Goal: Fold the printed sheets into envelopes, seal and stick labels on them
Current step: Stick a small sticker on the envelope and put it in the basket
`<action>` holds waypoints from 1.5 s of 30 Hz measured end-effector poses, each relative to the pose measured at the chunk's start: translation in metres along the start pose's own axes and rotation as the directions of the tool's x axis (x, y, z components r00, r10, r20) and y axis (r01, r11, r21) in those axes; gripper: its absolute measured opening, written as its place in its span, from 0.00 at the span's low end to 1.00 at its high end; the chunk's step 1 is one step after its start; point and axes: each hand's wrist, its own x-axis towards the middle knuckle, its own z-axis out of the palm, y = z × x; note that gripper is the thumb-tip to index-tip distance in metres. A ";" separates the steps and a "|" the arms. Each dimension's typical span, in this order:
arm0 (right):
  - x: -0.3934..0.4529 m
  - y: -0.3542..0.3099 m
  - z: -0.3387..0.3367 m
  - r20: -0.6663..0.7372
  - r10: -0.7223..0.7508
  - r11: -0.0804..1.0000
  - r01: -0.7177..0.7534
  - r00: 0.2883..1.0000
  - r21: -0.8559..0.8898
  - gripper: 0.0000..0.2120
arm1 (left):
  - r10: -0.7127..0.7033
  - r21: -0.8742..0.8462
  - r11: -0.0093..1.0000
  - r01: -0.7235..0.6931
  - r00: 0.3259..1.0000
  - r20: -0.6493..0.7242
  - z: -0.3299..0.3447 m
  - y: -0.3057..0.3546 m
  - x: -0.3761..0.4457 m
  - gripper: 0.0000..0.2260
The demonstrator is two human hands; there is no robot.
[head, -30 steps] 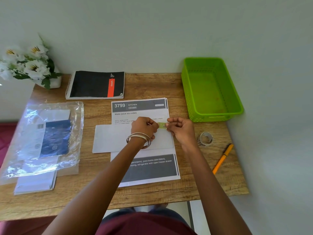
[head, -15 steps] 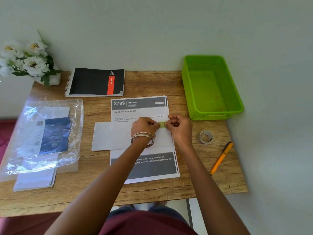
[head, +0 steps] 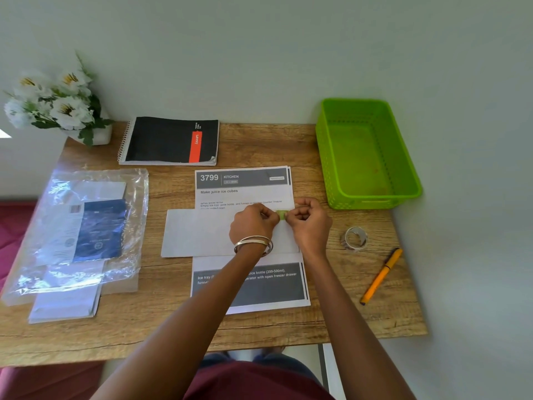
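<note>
Nearest the viewer, two bare forearms reach forward over the front edge of the wooden tabletop (head: 274,145). A printed sheet (head: 245,192), headed "3799 KITCHEN" and "Make juice ice cubes", lies flat at the centre; its dark lower band shows between the arms. A white envelope (head: 199,232) lies crosswise on the sheet, its left end extending past the sheet onto the wood. Above the envelope's upper right edge, the left hand (head: 253,223), with metal bangles (head: 253,245) at the wrist, and the right hand (head: 310,223) both have curled fingers and together pinch a small green label (head: 282,214), one hand at each end. To the right lie an orange pen (head: 380,277) and, just beyond it, a roll of clear tape (head: 354,239). To the left, a clear plastic bag (head: 75,226) holding papers rests over a stack of white envelopes (head: 63,307). Farther back stand a green plastic basket (head: 366,151) on the right, a black spiral notebook (head: 170,141) in the middle, and white flowers (head: 54,102) at the left corner against the wall.
</note>
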 end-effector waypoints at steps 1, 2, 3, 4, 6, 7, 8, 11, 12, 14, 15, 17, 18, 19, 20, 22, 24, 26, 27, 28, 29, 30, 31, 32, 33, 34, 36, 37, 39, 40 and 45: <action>0.000 0.000 0.000 0.004 0.010 1.000 -0.010 1.000 0.000 0.16 | -0.007 -0.001 1.000 0.007 1.000 -0.005 0.001 0.000 0.000 0.05; 0.001 0.000 0.000 0.005 0.018 1.000 -0.018 1.000 0.000 0.16 | -0.015 -0.004 1.000 0.015 1.000 -0.004 0.001 0.000 0.000 0.05; 0.001 0.000 -0.001 0.006 0.025 1.000 -0.025 1.000 -0.001 0.17 | -0.022 -0.009 1.000 0.022 1.000 0.000 0.001 0.000 0.000 0.05; 0.002 -0.001 -0.001 0.009 0.031 1.000 -0.031 0.999 -0.003 0.18 | -0.028 -0.014 0.999 0.029 1.000 0.007 0.001 0.000 0.000 0.05; 0.004 -0.002 -0.002 0.019 0.041 0.999 -0.041 0.999 -0.012 0.20 | -0.035 -0.012 0.999 0.036 0.999 0.020 0.000 0.001 0.001 0.05; 0.005 -0.002 -0.002 0.022 0.047 0.999 -0.047 0.999 -0.018 0.20 | -0.039 -0.005 0.999 0.040 0.999 0.028 0.000 0.002 0.002 0.05; 0.006 -0.003 -0.002 0.022 0.053 0.998 -0.053 0.998 -0.025 0.21 | -0.045 0.001 0.999 0.045 0.998 0.034 0.000 0.003 0.003 0.06; 0.008 -0.004 -0.001 0.014 0.062 0.997 -0.062 0.998 -0.046 0.23 | -0.054 0.019 0.998 0.053 0.998 0.042 0.000 0.006 0.004 0.06; 0.009 -0.004 0.000 0.011 0.065 0.997 -0.065 0.998 -0.052 0.23 | -0.053 0.026 0.998 0.052 0.998 0.041 0.000 0.007 0.004 0.06; 0.009 -0.005 0.000 0.005 0.072 0.996 -0.071 0.997 -0.061 0.24 | -0.044 0.047 0.998 0.043 0.999 0.028 0.001 0.007 0.002 0.06; 0.009 -0.005 0.000 0.005 0.073 0.995 -0.073 0.997 -0.063 0.24 | -0.037 0.056 0.998 0.036 0.999 0.014 0.002 0.007 0.001 0.06; 0.009 -0.006 -0.001 0.010 0.068 0.995 -0.067 0.998 -0.067 0.23 | -0.011 0.072 0.997 0.013 1.000 -0.022 0.005 0.006 -0.002 0.05; 0.009 -0.007 -0.002 0.016 0.065 0.996 -0.064 0.998 -0.069 0.23 | 0.006 0.079 0.997 -0.003 0.999 -0.038 0.007 0.005 -0.003 0.05; 0.009 -0.007 -0.003 0.023 0.064 0.995 -0.062 0.998 -0.074 0.23 | 0.021 0.084 0.996 -0.017 0.998 -0.051 0.009 0.004 -0.004 0.04; 0.010 -0.007 -0.004 0.030 0.066 0.995 -0.064 0.997 -0.079 0.23 | 0.033 0.082 0.996 -0.028 0.998 -0.061 0.011 0.003 -0.005 0.04; 0.011 -0.008 -0.005 0.044 0.085 0.993 -0.081 0.995 -0.085 0.22 | 0.034 0.065 0.997 -0.029 0.997 -0.076 0.012 0.001 -0.004 0.12; 0.014 -0.009 -0.005 0.060 0.128 0.989 -0.123 0.990 -0.086 0.21 | 0.016 0.046 0.999 -0.013 0.998 -0.064 0.010 -0.001 -0.002 0.19; 0.017 -0.011 -0.006 0.071 0.175 0.982 -0.168 0.982 -0.091 0.20 | -0.023 0.022 1.000 0.023 0.999 -0.022 0.006 0.000 0.003 0.21; 0.018 -0.011 -0.006 0.073 0.193 0.978 -0.186 0.978 -0.093 0.19 | -0.048 0.002 0.999 0.048 0.999 0.001 0.004 0.001 0.005 0.21; 0.019 -0.011 -0.005 0.072 0.206 0.975 -0.199 0.976 -0.094 0.19 | -0.078 -0.018 0.997 0.078 0.997 0.023 0.001 0.001 0.008 0.22; 0.020 -0.011 -0.004 0.069 0.215 0.973 -0.207 0.974 -0.099 0.20 | -0.106 -0.039 0.993 0.107 0.994 0.042 -0.001 0.002 0.011 0.22; 0.021 -0.012 -0.002 0.068 0.219 0.971 -0.210 0.973 -0.117 0.23 | -0.130 -0.057 0.989 0.134 0.990 0.059 -0.003 0.003 0.014 0.23; 0.021 -0.013 0.001 0.072 0.221 0.966 -0.208 0.973 -0.151 0.26 | -0.149 -0.073 0.985 0.154 0.986 0.076 -0.005 0.002 0.017 0.25; 0.022 -0.013 0.004 0.071 0.220 0.959 -0.203 0.973 -0.196 0.28 | -0.164 -0.086 0.981 0.171 0.982 0.090 -0.006 0.002 0.019 0.26; 0.022 -0.013 0.007 0.061 0.220 0.952 -0.201 0.974 -0.232 0.29 | -0.174 -0.101 0.978 0.184 0.980 0.100 -0.006 0.001 0.021 0.26; 0.022 -0.013 0.008 0.046 0.223 0.947 -0.205 0.974 -0.245 0.29 | -0.179 -0.117 0.975 0.191 0.978 0.109 -0.006 0.001 0.023 0.27; 0.023 -0.011 0.008 0.020 0.238 0.950 -0.228 0.971 -0.213 0.26 | -0.178 -0.140 0.971 0.194 0.977 0.121 -0.006 0.000 0.025 0.26; 0.023 -0.010 0.007 0.005 0.246 0.952 -0.241 0.969 -0.188 0.24 | -0.174 -0.144 0.971 0.191 0.977 0.123 -0.005 -0.001 0.026 0.25; 0.023 -0.009 0.004 -0.003 0.250 0.956 -0.247 0.968 -0.157 0.20 | -0.172 -0.148 0.971 0.189 0.978 0.121 -0.003 -0.004 0.027 0.24; 0.023 -0.008 0.003 0.006 0.247 0.958 -0.244 0.969 -0.149 0.19 | -0.172 -0.149 0.971 0.189 0.978 0.119 -0.002 -0.005 0.027 0.24; 0.022 -0.011 -0.003 0.148 0.205 0.951 -0.162 0.967 -0.262 0.27 | -0.185 -0.151 0.968 0.202 0.976 0.120 -0.001 -0.005 0.029 0.23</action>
